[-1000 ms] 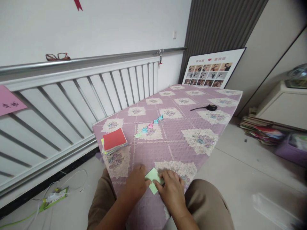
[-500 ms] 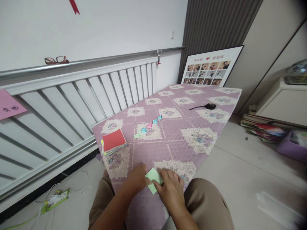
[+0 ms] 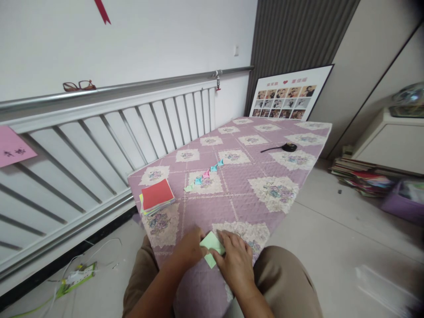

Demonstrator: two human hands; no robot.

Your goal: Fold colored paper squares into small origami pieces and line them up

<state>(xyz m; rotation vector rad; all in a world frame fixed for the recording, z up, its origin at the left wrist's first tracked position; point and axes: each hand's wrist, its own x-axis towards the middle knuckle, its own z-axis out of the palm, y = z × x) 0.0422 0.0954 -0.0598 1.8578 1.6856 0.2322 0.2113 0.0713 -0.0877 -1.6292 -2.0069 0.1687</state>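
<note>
A light green square of paper [image 3: 210, 244] lies on the near end of a purple quilted surface [image 3: 241, 194]. My left hand [image 3: 190, 249] presses on its left edge with curled fingers. My right hand [image 3: 234, 260] pinches its right side, fingers bent over the paper. Further up the quilt sits a stack of coloured paper with a red sheet on top [image 3: 157, 195]. A row of several small folded paper pieces [image 3: 205, 174], green, blue and pink, runs diagonally beyond it.
A black tape measure [image 3: 286, 147] lies at the far right of the quilt. A white slatted rail [image 3: 109, 137] with glasses [image 3: 78, 85] on its ledge runs along the left. A framed photo collage [image 3: 287, 97] leans at the back. Books [image 3: 359, 176] lie stacked on the floor at right.
Both hands stay on the green paper, with only small shifts of the fingers. The view has drifted slightly.
</note>
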